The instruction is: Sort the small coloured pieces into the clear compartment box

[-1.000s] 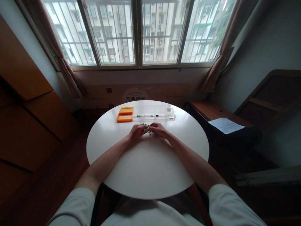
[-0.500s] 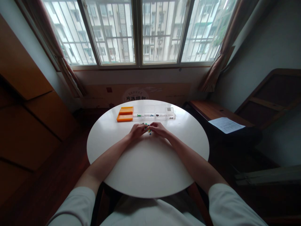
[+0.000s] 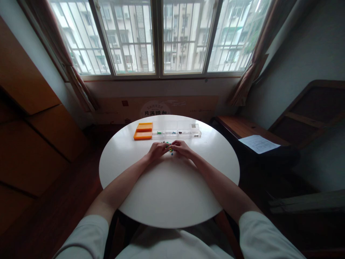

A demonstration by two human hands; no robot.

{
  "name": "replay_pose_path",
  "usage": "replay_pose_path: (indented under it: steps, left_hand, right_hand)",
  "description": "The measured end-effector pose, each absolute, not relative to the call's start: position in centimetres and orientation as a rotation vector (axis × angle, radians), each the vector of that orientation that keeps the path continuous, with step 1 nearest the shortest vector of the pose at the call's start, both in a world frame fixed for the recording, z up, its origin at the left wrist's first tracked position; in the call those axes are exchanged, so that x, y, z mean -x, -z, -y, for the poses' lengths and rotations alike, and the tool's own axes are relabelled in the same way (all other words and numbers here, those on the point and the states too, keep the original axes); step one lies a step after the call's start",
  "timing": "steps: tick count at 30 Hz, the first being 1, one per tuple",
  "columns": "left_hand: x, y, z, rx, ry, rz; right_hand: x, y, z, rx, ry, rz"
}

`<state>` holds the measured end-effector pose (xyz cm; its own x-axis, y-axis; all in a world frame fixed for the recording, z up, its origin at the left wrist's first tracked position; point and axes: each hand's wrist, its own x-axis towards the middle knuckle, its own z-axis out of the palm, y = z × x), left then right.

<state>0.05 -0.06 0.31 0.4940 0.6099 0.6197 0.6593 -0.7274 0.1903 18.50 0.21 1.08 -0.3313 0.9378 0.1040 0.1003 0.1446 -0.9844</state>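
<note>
Both of my forearms rest on a round white table [image 3: 172,187]. My left hand [image 3: 157,149] and my right hand [image 3: 182,148] meet at a small pile of coloured pieces [image 3: 169,148], green, yellow and red among them. The fingers of both hands are curled and pinched over the pile, and which piece each one grips is too small to make out. Just beyond the hands lies a clear box with several compartments [image 3: 176,130], a few small pieces inside. An orange lid or tray [image 3: 143,131] sits at its left end.
A barred window fills the far wall, with curtains at both sides. A low dark bench at the right carries a sheet of paper [image 3: 258,144]. Wooden panels line the left side. A dark wooden frame leans at the far right.
</note>
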Motion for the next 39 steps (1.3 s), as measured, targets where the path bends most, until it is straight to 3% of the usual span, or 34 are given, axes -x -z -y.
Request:
replay_pose_path:
  steps: [39]
  left_hand:
    - [0.04,-0.1,-0.06,2.678,1.109,1.083]
  right_hand:
    - [-18.62,-1.07,-0.24,1.003,-1.273,1.651]
